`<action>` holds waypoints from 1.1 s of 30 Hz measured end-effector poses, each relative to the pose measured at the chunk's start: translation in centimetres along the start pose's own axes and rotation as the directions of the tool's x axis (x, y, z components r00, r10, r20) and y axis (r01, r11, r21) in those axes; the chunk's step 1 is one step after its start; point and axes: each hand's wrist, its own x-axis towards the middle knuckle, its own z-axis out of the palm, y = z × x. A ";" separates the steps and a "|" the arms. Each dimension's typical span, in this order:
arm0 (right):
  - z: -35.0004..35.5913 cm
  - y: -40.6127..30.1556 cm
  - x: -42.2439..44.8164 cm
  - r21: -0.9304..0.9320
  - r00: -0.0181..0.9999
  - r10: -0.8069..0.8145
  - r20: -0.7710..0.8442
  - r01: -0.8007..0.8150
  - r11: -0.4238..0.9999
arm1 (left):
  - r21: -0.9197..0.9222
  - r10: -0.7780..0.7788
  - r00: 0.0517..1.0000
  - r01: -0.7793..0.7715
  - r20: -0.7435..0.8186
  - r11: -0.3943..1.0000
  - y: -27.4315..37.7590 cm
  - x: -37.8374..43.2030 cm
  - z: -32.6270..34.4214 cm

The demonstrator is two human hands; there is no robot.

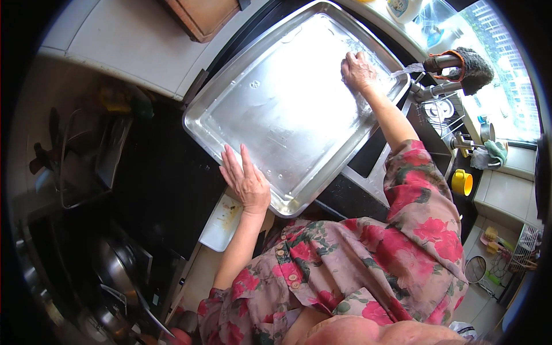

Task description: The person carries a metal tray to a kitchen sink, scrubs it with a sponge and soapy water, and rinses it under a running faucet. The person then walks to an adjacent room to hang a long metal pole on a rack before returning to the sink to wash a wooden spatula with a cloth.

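Observation:
A large rectangular metal tray (263,125) lies at a slant before me, wet and shining, with bubbles on its bottom. My right hand (358,71) is inside it near the tap end, its fingers curled down; whether something is under them is hidden by glare. Water runs from the tap (440,64) into the tray's corner beside that hand. My left hand (247,181) rests with spread fingers at the tray's near left rim and grips nothing.
Below my left hand is a white container (220,220) with food residue. A yellow mug (462,182) and a wire rack (440,112) are at the right. Bottles (403,8) stand by the window. A wooden board (207,17) lies on the tiled counter (129,43).

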 end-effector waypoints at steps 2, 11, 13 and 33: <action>1.4 1.2 -2.0 -0.139 0.991 -0.082 0.102 0.095 0.986 | -0.057 0.003 1.000 -0.005 -0.023 0.998 -0.1 0.1 0.3; -1.2 -8.7 -15.1 0.561 0.843 -0.503 0.191 0.327 0.761 | -0.225 -0.015 0.987 -0.022 -0.161 0.974 -0.9 0.1 1.6; -1.0 -9.4 -16.0 0.501 0.778 -0.614 0.136 0.480 0.720 | -0.237 -0.006 0.987 -0.033 -0.163 0.971 -0.9 0.0 1.7; -2.9 -9.5 -16.9 0.746 0.828 -0.426 0.365 0.013 0.666 | -0.169 0.038 0.999 -0.033 0.026 0.985 -1.2 -0.2 1.9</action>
